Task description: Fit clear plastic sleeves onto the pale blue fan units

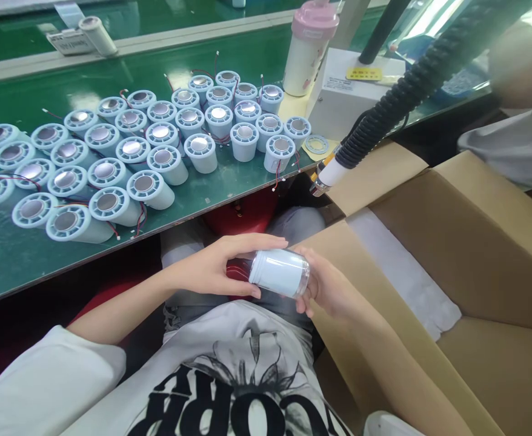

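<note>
A pale blue cylinder with a clear end cap lies on its side above my lap, held between both hands. My left hand curls over its ribbed end from the left, thumb under and fingers on top. My right hand cups the clear-capped end from the right, fingers wrapped behind it. Several similar pale blue cylinders with metal discs and thin red wires stand packed on the green table ahead of me.
An open cardboard box with a white liner fills the right side by my knee. A black corrugated hose with a white nozzle hangs over the table edge. A pink-lidded bottle and white machine stand behind. Another person's sleeve shows at far right.
</note>
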`<action>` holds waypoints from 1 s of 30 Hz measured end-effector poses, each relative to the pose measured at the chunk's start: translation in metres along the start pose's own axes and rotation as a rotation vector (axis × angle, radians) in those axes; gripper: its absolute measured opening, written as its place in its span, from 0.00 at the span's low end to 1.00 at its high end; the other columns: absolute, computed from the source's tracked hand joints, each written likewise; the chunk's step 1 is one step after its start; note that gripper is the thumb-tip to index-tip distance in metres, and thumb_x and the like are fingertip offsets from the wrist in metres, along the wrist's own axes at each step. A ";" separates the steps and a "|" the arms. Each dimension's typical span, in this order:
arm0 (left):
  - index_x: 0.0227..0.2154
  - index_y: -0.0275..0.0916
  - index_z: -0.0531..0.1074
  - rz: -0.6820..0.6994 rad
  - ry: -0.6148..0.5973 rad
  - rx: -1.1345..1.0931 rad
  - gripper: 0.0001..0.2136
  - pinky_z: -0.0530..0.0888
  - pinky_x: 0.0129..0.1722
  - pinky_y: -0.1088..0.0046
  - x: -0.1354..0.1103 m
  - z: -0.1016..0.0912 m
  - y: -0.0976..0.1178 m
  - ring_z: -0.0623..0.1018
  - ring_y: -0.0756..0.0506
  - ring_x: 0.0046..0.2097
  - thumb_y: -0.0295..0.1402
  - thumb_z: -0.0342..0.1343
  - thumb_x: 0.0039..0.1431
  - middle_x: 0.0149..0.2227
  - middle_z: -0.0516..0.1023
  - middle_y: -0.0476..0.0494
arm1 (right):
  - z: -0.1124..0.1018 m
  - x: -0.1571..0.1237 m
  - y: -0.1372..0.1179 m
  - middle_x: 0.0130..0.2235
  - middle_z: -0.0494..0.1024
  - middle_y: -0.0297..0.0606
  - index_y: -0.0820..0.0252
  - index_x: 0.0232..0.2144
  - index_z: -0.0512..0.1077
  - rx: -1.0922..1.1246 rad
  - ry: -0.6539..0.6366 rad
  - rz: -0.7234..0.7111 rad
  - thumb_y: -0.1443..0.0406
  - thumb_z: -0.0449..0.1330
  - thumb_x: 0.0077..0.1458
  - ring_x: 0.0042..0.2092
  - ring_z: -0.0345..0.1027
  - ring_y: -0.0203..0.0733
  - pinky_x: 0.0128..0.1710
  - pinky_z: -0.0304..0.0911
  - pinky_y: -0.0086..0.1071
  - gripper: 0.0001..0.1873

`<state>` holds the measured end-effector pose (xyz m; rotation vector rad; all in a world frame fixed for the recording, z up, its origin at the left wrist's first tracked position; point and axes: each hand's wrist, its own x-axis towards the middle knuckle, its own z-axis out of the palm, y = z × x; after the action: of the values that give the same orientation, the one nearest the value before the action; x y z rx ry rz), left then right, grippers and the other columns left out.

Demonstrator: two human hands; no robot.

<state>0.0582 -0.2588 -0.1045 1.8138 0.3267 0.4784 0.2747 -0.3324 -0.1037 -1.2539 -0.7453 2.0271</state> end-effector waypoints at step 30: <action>0.60 0.43 0.59 -0.080 0.054 -0.033 0.34 0.70 0.55 0.64 -0.003 0.011 0.005 0.69 0.39 0.58 0.29 0.64 0.49 0.59 0.66 0.36 | 0.005 -0.002 0.001 0.16 0.70 0.36 0.65 0.29 0.71 0.096 -0.104 0.262 0.41 0.34 0.60 0.11 0.55 0.27 0.07 0.37 0.17 0.39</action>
<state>0.0613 -0.2711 -0.1025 1.7509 0.4250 0.4750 0.2705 -0.3353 -0.1008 -1.2524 -0.5457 2.3250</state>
